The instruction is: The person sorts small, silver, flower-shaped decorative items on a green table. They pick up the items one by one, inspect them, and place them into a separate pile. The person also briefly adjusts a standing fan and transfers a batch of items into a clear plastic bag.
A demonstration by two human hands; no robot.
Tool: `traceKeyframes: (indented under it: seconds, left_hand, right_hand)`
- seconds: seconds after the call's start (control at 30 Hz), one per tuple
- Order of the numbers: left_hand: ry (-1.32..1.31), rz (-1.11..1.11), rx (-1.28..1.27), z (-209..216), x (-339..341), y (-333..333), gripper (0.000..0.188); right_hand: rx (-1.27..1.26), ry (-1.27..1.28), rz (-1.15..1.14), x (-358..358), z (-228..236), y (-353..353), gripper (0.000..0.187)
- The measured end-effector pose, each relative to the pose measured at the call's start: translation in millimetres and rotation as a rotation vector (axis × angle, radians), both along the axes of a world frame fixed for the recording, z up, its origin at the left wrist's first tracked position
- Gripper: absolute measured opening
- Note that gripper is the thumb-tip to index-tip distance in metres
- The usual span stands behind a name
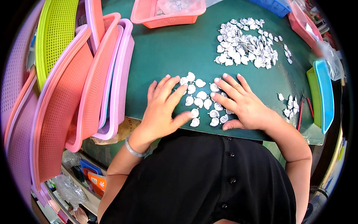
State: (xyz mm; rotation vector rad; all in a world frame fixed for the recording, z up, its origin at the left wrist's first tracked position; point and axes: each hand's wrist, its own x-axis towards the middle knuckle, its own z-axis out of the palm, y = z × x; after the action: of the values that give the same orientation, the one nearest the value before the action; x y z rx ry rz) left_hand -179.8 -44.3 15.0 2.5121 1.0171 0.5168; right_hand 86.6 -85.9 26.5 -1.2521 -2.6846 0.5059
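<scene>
Several small silvery rose-shaped metal pieces [199,95] lie loosely spread near the front edge of the green table. My left hand [163,102], fingers spread, rests at the left side of this group, its fingertips touching or beside a few pieces. On the right, my right hand [242,102] lies flat with fingers apart, its palm and fingers covering part of the group. Farther back to the right is a larger heap of the same rose-shaped pieces [246,46]. A third, small cluster of silvery pieces [291,107] lies right of my right hand.
Pliers with red handles [300,115] lie by the small cluster. A blue and green basket pair [323,98] stands at the right edge. Stacked pink and purple baskets [95,80] crowd the left. A pink basket [167,21] with plastic bags sits at the back.
</scene>
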Motion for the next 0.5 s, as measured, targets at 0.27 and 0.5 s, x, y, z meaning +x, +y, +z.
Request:
traceKeyframes:
  seconds: [0.27, 0.5]
  left_hand:
    - [0.197, -0.117, -0.095, 4, 29, 2, 0.110]
    - [-0.024, -0.147, -0.079, -12, 45, 5, 0.078]
  right_hand:
    - [0.039, 0.101, 0.048, -10, -7, 5, 0.077]
    - [0.098, 0.254, 0.058, -18, -17, 17, 0.059]
